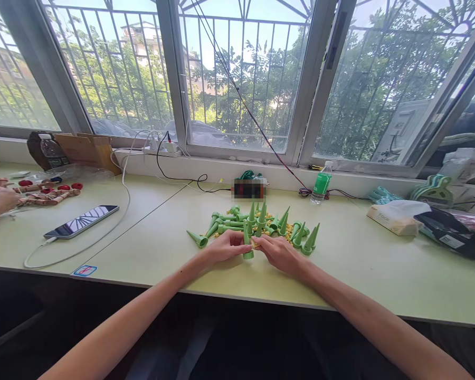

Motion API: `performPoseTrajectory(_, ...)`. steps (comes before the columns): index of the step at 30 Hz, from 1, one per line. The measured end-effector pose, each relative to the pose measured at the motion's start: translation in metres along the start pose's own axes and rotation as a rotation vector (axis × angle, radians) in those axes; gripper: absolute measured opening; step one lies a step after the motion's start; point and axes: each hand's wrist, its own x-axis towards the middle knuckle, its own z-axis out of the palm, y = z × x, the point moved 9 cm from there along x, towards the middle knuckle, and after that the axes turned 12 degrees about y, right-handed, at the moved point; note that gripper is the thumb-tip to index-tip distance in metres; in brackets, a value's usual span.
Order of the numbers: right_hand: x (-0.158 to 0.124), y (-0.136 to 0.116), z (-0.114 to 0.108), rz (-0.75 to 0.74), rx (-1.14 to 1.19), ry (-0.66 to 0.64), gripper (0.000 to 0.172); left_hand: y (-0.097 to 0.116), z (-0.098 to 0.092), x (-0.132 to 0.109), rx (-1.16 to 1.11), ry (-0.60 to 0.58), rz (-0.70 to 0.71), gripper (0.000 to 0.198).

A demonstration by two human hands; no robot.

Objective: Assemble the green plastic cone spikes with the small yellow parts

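My left hand [230, 246] is closed around a green plastic cone spike [246, 244], which stands roughly upright with its capped wide end down. Against the side of that spike, my right hand [279, 253] pinches a small yellow piece [254, 244], partly hidden by the fingers. Just beyond both hands lies a pile of similar green cone spikes [225, 229], some standing point up and others on their sides. Small yellow pieces [288, 230] are scattered among them. A single green spike [198, 239] rests at the pile's left end.
A phone [81, 221] with a white cable lies on the table [142, 237] to the left. Another person's hand [0, 198] is near wooden and red pieces [51, 195]. Behind the pile stands a green-labelled bottle [322, 183]; a tissue pack [393, 217] is to the right.
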Motion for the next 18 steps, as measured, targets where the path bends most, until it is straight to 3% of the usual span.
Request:
performPoseTrajectory(8, -0.002, 0.002, 0.007, 0.04, 0.02, -0.141, 0.022, 0.0, -0.002, 0.001, 0.053, 0.018, 0.147, 0.037)
performPoseTrajectory(18, -0.006, 0.007, 0.015, 0.107, 0.049, -0.192, 0.019, 0.005, -0.002, -0.001, 0.126, 0.042, 0.165, 0.036)
